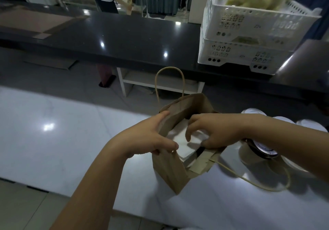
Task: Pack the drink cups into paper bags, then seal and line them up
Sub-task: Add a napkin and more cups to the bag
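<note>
Stacked white crates (236, 51) sit on black counter (124, 39)

left hand (147, 139) grips paper bag (167, 169) rim | right hand (217, 130) inside paper bag

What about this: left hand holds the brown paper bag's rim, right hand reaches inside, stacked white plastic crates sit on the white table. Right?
One slip: head view shows the stacked white plastic crates on the glossy black counter. Left hand on the rim of the brown paper bag, right hand inside: correct.

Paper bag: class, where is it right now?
Head view, centre: the paper bag stands on the white table between the left hand, gripping its rim, and the right hand, reaching inside.
</note>
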